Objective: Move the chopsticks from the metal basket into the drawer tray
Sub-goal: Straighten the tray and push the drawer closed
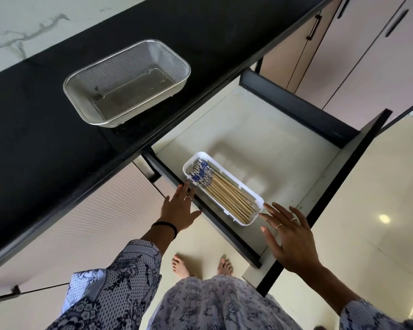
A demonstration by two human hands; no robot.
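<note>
A metal mesh basket (pixel 126 83) stands on the black countertop with nothing in it. Below it an open drawer (pixel 267 139) holds a white plastic tray (pixel 253 194) near its left wall. Several wooden chopsticks (pixel 227 195) with blue-and-white patterned ends lie side by side in the tray. My left hand (pixel 180 207) rests with fingers spread on the drawer's dark left edge, just left of the tray. My right hand (pixel 289 234) hovers with fingers spread over the drawer's near corner, its fingertips close to the tray's near end. Neither hand holds anything.
The black countertop (pixel 45 139) runs across the left. The drawer's dark front panel (pixel 332 194) juts out to the right. Pink cabinet doors (pixel 367 55) with black handles stand at the upper right. My bare feet (pixel 200 265) are on the pale tiled floor.
</note>
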